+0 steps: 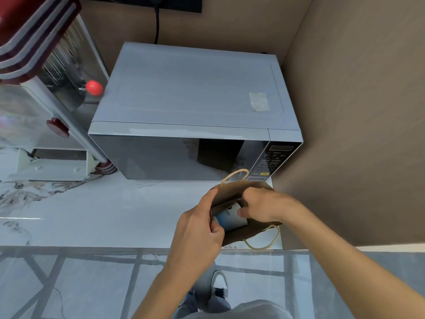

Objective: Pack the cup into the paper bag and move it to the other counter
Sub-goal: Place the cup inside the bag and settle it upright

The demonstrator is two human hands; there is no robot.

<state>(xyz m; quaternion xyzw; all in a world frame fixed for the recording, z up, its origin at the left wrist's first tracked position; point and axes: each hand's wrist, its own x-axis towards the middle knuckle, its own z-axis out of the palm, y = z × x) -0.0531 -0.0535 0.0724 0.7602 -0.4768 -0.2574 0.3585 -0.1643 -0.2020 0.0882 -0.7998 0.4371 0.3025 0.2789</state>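
Fingers (210,199) of our left hand (199,229) pinch the paper bag (232,191) mouth wide while our right hand (262,204) grips the cup (231,217), lowering it inside. We work near the microwave (190,107), on the counter (92,215) at right.

paper bag (232,188): matt brown paper, twisted cord handles
cup (231,218): smooth, white and blue print
microwave (195,93): smooth grey casing, glossy door
counter (92,215): glossy marbled stone

Silver microwave (190,116) on marbled counter (80,210), backed into the corner; red-trimmed steel machine (43,93) just left of it, black cord (157,24) behind.
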